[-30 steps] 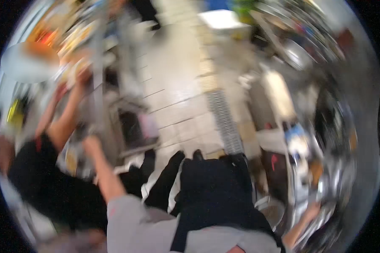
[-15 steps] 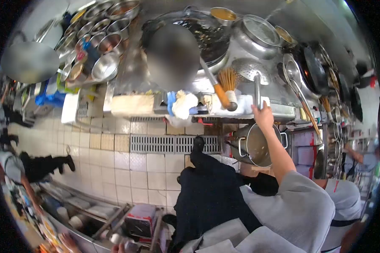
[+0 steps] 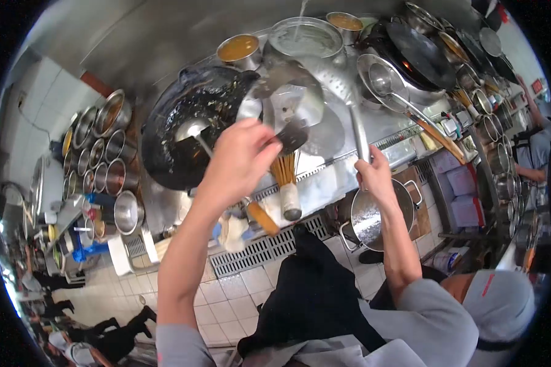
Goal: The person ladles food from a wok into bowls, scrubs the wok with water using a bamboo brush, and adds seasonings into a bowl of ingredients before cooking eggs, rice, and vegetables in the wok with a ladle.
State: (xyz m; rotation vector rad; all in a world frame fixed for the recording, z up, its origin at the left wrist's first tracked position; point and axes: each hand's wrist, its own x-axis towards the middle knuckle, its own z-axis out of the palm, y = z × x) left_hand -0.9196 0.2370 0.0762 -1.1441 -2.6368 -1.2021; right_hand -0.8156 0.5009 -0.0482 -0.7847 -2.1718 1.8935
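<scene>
Fingers of my right hand [image 3: 378, 177] hold the strainer [image 3: 358, 127] by its handle over the counter [image 3: 386, 131]; a loose grip could drop it, and I can't tell if my left hand [image 3: 243, 151] grips anything.

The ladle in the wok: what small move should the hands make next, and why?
Probably raise the left hand slightly: the ladle shows behind its wrist, its orange handle jutting past the edge of the counter, and could be knocked. The right hand holds the skimmer.
</scene>
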